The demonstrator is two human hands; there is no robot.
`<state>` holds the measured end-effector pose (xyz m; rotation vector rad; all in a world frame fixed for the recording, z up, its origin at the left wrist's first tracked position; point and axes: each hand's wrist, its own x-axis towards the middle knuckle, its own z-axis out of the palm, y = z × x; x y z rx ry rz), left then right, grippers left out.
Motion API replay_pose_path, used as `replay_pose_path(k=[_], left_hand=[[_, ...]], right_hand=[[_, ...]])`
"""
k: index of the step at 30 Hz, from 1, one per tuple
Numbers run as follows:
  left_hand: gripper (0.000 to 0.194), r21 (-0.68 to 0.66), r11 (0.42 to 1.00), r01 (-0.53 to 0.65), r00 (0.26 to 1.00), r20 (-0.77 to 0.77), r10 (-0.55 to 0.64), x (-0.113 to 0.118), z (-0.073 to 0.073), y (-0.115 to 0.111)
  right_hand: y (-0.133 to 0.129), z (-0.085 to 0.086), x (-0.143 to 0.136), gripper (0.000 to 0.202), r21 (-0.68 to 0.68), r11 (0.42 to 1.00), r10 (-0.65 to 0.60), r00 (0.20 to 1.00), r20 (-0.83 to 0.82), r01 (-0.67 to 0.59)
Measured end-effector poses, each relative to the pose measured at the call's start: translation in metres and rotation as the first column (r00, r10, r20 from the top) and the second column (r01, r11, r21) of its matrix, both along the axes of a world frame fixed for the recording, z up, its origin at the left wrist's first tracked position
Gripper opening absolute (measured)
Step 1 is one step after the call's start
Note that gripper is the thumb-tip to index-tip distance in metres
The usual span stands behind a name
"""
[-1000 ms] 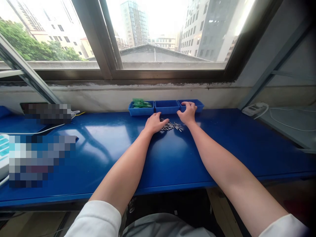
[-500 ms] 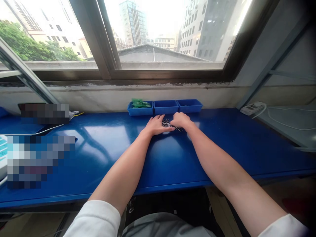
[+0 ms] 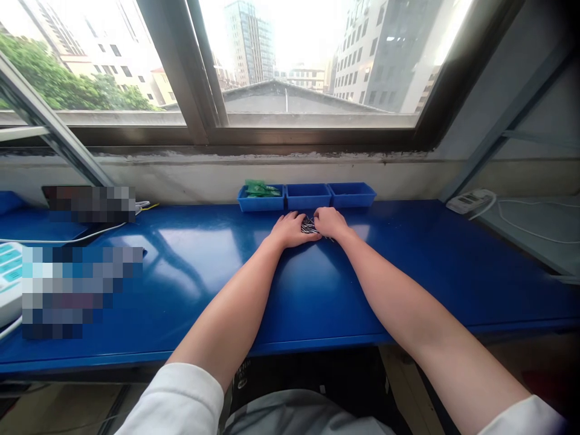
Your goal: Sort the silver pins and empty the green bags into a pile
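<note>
A small pile of thin, dark and silvery pieces [image 3: 309, 226] lies on the blue table [image 3: 317, 290], between my two hands. My left hand [image 3: 292, 230] rests at the pile's left side, thumb and fingers spread around it. On the right side, my right hand [image 3: 330, 222] is curled with its fingertips at the pieces; whether it grips any is hidden. A few pieces stick out below the right hand.
Behind the hands stand three blue bins: the left one [image 3: 261, 203] holds green packets, beside a middle bin [image 3: 308, 197] and a right bin [image 3: 352, 195]. A white device [image 3: 470, 200] with a cable lies at right; a dark object and white machine [image 3: 11, 278] are at left.
My hands are slightly closer together, and the pile between them looks more compact. The whole view has shifted a little, with the table and bins appearing further right.
</note>
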<state>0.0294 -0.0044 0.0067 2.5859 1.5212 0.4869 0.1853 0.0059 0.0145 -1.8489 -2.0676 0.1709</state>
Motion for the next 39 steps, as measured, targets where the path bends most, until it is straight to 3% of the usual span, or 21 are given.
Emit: replay_pose_path(k=[8, 12, 17, 20, 27, 34, 39], left_hand=[[0.091, 0.02, 1.0, 0.02, 0.999, 0.029, -0.021, -0.002, -0.003, 0.003], [0.08, 0.079, 0.997, 0.027, 0.996, 0.083, -0.034, -0.002, -0.003, 0.004], [0.042, 0.175, 0.985, 0.01, 0.985, 0.168, -0.04, 0.0, 0.003, 0.003], [0.034, 0.215, 0.977, -0.005, 0.979, 0.199, -0.039, 0.001, 0.005, 0.003], [0.029, 0.281, 0.96, -0.013, 0.973, 0.223, -0.052, 0.0, 0.002, 0.005], [0.027, 0.269, 0.962, -0.053, 0.981, 0.192, 0.001, 0.001, 0.002, 0.007], [0.027, 0.218, 0.976, -0.016, 0.977, 0.213, -0.031, 0.002, 0.004, 0.003]], right_hand=[[0.003, -0.006, 0.003, 0.022, 0.157, 0.988, 0.034, 0.984, -0.177, -0.005], [0.007, -0.006, 0.003, 0.025, 0.287, 0.957, 0.119, 0.941, -0.316, -0.024], [0.01, -0.007, -0.002, 0.018, 0.23, 0.972, 0.187, 0.742, -0.643, -0.045], [0.012, -0.009, -0.004, 0.015, 0.196, 0.977, 0.205, 0.629, -0.75, -0.084], [0.017, -0.015, -0.002, 0.014, 0.285, 0.954, 0.268, 0.674, -0.688, -0.089], [0.015, -0.013, -0.004, 0.014, 0.293, 0.946, 0.313, 0.622, -0.718, -0.138], [0.012, -0.009, -0.007, 0.015, 0.295, 0.946, 0.318, 0.575, -0.754, -0.136]])
